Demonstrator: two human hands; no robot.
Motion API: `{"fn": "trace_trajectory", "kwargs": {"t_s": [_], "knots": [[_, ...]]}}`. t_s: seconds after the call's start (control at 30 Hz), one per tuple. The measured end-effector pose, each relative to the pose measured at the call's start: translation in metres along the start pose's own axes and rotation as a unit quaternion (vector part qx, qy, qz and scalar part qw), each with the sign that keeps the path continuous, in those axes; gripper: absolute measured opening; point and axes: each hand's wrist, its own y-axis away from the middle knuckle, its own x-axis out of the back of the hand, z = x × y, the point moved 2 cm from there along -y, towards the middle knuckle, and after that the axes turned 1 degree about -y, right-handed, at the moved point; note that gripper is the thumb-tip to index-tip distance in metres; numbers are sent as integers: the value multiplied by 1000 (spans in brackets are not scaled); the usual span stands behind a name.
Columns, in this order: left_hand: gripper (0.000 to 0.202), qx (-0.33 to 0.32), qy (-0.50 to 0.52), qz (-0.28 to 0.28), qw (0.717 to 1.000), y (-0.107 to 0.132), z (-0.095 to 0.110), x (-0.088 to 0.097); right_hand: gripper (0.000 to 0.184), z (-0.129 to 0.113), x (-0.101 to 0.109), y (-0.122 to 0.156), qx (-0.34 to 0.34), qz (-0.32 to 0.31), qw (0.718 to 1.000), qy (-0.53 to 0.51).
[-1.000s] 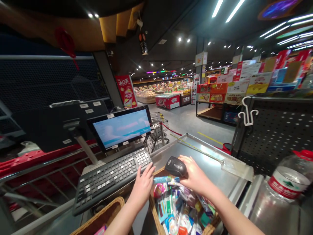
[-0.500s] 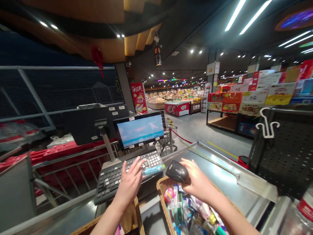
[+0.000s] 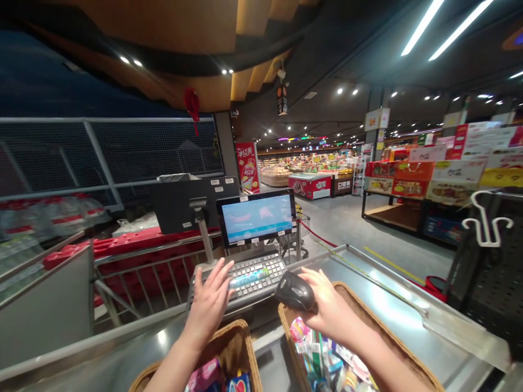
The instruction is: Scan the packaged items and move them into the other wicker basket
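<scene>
At lower centre, the splayed left hand point(image 3: 209, 302) holds a blue-green tube point(image 3: 250, 277), the curled right hand point(image 3: 330, 306) a black plastic scanner point(image 3: 294, 291).

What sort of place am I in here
Most likely a supermarket checkout: your right hand holds what looks like a scanner, a lit screen stands behind the keyboard, and stacked boxed goods show beyond.

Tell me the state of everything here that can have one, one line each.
Black scanner: gripped in the right hand
Blue tube-shaped pack: in left hand, above keyboard
Front screen: lit
Rear screen: turned away, can't tell
Right basket: open, holding many small goods
Left basket: open, pink pack and blue pack inside
Ceiling lights: on
</scene>
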Motion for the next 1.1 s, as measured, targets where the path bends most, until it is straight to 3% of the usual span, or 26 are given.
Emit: {"fn": "trace_trajectory", "kwargs": {"t_s": [0.23, 0.73, 1.1], "knots": [[25, 17, 60, 99, 993, 10, -3, 5, 55, -9, -8, -2, 0, -40, 999, 9], [26, 10, 16, 76, 997, 36, -13, 21, 60, -26, -23, -3, 23, -40, 999, -15], [23, 21, -17, 40, 999, 78, -30, 36, 55, -51, -46, -11, 44, -74, 996, -26]]}}
